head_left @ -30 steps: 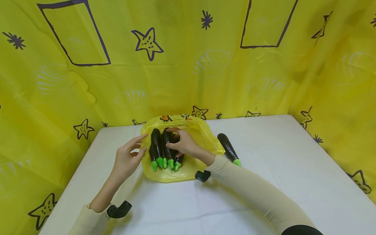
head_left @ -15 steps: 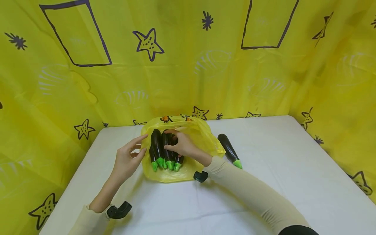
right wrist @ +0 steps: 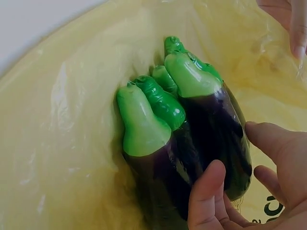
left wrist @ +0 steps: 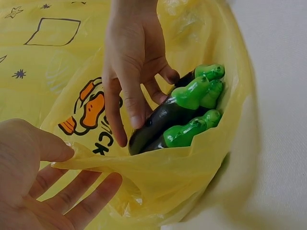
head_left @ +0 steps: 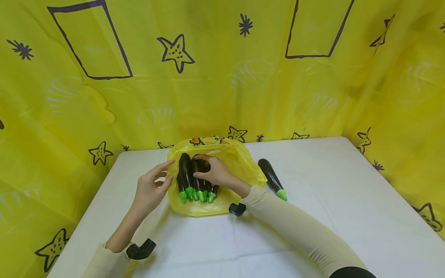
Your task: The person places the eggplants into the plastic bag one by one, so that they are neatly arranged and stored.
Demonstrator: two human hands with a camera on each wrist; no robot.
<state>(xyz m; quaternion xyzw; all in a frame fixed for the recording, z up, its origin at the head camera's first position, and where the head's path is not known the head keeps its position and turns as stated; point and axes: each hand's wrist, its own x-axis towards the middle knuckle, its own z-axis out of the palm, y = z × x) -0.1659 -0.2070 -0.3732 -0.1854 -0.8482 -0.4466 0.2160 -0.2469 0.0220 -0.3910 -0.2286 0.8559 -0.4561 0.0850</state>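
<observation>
A yellow plastic bag [head_left: 189, 210] lies on its side with its mouth towards me, and several dark eggplants with green caps [right wrist: 148, 120] lie side by side in it. My left hand [head_left: 149, 189] pinches the bag's left edge; in the left wrist view its thumb [left wrist: 55, 148] is on top of the film and the other fingers spread below. Reaching into the mouth, my right hand [head_left: 217, 172] grips one eggplant [head_left: 199, 185] of the group between thumb and fingers. In the right wrist view the fingers [right wrist: 208, 191] lie along its dark body.
A single eggplant [head_left: 272, 177] lies on the white table [head_left: 330, 200] just right of the bag. Behind the table hangs a yellow curtain [head_left: 208, 92] with drawn starfish, and it also closes in the left and right sides.
My right hand has shifted slightly left with the gripped eggplant, bringing it closer against the eggplants beside it. The left hand stays at the bag's edge.
</observation>
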